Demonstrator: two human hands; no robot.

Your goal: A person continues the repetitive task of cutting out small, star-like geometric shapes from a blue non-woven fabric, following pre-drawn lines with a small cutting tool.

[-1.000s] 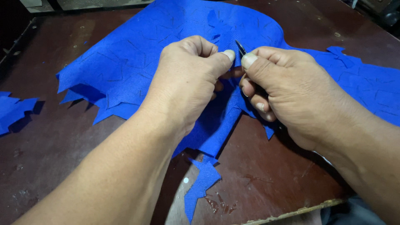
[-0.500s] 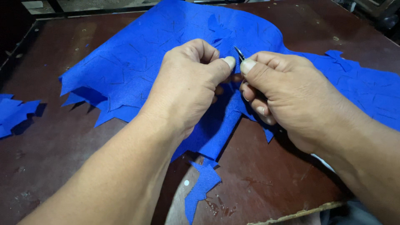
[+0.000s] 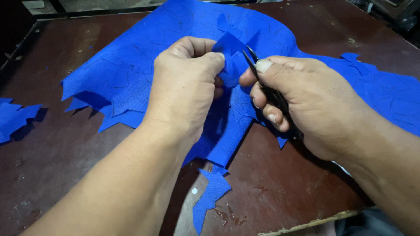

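Your left hand: thumb + forefinger pinching a raised flap of the blue fabric sheet, other fingers curled behind the flap. Your right hand closed round small dark scissors; thumb pressed along the top, fingers curled under, blade tips poke out just beside the pinched flap, touching its edge. Sheet sprawls from table centre to far edge + right edge, cut edge jagged on its left side. Loose blue scrap near the table's near edge, below your wrists. More blue offcuts at left edge, well apart from the sheet
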